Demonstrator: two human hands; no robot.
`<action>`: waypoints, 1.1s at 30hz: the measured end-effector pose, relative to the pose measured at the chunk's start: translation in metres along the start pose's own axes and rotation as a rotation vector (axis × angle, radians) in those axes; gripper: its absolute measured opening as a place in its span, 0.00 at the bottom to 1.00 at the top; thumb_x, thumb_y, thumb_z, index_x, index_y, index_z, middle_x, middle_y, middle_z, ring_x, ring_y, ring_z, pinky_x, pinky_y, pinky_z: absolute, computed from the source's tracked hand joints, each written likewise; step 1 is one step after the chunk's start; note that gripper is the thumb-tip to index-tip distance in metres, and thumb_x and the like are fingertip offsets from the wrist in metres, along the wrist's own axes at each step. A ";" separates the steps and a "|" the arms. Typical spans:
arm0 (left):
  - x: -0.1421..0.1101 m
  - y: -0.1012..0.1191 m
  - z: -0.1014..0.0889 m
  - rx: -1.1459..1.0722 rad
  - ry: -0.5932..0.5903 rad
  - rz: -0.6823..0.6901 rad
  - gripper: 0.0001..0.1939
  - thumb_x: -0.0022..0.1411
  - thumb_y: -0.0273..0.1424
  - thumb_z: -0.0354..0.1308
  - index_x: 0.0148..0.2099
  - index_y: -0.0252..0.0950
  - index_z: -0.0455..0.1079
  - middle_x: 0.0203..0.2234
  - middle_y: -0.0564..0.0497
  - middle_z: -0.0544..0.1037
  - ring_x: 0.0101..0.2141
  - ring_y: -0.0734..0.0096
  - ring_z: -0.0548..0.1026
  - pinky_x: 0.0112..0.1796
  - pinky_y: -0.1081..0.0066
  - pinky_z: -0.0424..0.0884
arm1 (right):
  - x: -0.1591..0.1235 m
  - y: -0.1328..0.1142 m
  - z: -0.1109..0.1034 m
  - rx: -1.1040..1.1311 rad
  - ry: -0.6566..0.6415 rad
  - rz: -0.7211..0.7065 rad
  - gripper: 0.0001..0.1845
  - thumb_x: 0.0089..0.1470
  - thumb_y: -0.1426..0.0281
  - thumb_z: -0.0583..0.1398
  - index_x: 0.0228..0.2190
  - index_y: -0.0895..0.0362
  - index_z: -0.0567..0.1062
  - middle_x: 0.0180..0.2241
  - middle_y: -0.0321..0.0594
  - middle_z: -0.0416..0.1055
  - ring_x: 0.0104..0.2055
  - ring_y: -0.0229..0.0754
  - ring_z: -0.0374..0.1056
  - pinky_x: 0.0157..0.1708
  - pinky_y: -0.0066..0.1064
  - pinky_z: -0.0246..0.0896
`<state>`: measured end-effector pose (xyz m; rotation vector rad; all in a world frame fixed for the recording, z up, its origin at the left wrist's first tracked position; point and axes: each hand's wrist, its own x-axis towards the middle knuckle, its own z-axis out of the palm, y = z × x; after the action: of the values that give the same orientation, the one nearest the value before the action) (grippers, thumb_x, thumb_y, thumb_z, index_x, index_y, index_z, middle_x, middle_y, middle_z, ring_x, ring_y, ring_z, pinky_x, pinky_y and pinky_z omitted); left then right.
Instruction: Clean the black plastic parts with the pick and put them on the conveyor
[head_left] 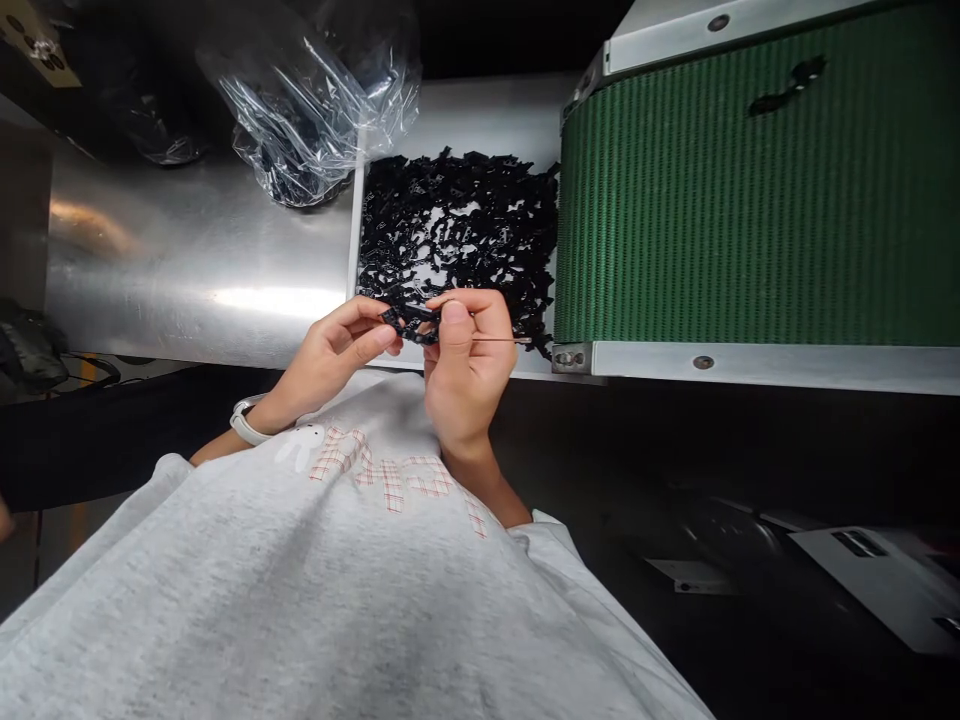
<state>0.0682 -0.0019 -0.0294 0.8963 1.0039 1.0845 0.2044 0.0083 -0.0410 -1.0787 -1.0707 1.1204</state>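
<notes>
My left hand pinches one end of a small black plastic part between thumb and fingers. At the other end of that part, my right hand is closed, its thumb bent over the index finger. A thin copper-coloured rod runs across the right hand's fingers and sticks out to the right; its other end is hidden in the grip. Both hands are above the near edge of a white tray, where a spread of black plastic parts lies tangled together.
A green ribbed conveyor belt with metal side rails stands right of the tray, carrying one black piece. Clear plastic bags sit at the back left, by a steel tabletop. Another person's dark sleeve shows at left.
</notes>
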 end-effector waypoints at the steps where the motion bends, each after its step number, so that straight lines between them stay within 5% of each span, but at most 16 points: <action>1: 0.000 0.001 -0.001 0.006 0.016 -0.012 0.22 0.56 0.51 0.68 0.38 0.39 0.71 0.30 0.54 0.76 0.33 0.73 0.74 0.40 0.69 0.71 | -0.001 -0.002 0.000 -0.044 0.014 -0.028 0.16 0.64 0.51 0.58 0.34 0.49 0.72 0.29 0.32 0.66 0.26 0.34 0.63 0.26 0.28 0.62; 11: 0.000 0.003 -0.003 0.037 0.106 -0.033 0.19 0.61 0.49 0.63 0.33 0.40 0.67 0.29 0.55 0.73 0.34 0.74 0.73 0.38 0.72 0.71 | -0.003 -0.005 -0.002 -0.118 -0.012 -0.173 0.13 0.66 0.54 0.58 0.35 0.49 0.73 0.27 0.31 0.66 0.22 0.33 0.61 0.23 0.30 0.59; 17: -0.001 0.000 -0.002 0.063 -0.005 0.019 0.22 0.61 0.54 0.62 0.39 0.40 0.71 0.34 0.52 0.76 0.38 0.70 0.75 0.43 0.68 0.73 | -0.001 -0.006 0.001 -0.081 0.005 -0.083 0.16 0.64 0.51 0.58 0.33 0.50 0.72 0.29 0.32 0.67 0.24 0.33 0.62 0.23 0.28 0.59; 24: -0.001 -0.004 0.000 0.104 -0.077 0.112 0.15 0.62 0.48 0.65 0.41 0.43 0.79 0.40 0.50 0.76 0.46 0.67 0.75 0.54 0.64 0.71 | -0.003 -0.003 0.000 0.004 0.027 -0.008 0.18 0.62 0.49 0.60 0.32 0.50 0.72 0.30 0.33 0.67 0.28 0.34 0.65 0.28 0.27 0.65; 29: -0.001 -0.005 -0.003 0.043 -0.112 0.134 0.11 0.61 0.46 0.66 0.40 0.45 0.80 0.53 0.50 0.76 0.57 0.64 0.72 0.60 0.62 0.67 | 0.003 0.000 -0.002 0.224 -0.040 0.160 0.21 0.56 0.48 0.64 0.28 0.51 0.69 0.27 0.30 0.63 0.24 0.31 0.57 0.21 0.23 0.54; 33: -0.002 -0.001 -0.003 0.005 -0.097 0.045 0.15 0.59 0.49 0.67 0.39 0.43 0.80 0.50 0.49 0.79 0.52 0.65 0.75 0.57 0.62 0.70 | 0.007 -0.004 -0.002 0.295 -0.063 0.279 0.25 0.51 0.47 0.67 0.25 0.51 0.65 0.23 0.28 0.58 0.23 0.32 0.55 0.20 0.23 0.52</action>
<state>0.0655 -0.0039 -0.0308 0.9704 0.9099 1.0662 0.2075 0.0149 -0.0369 -0.9798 -0.7859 1.4918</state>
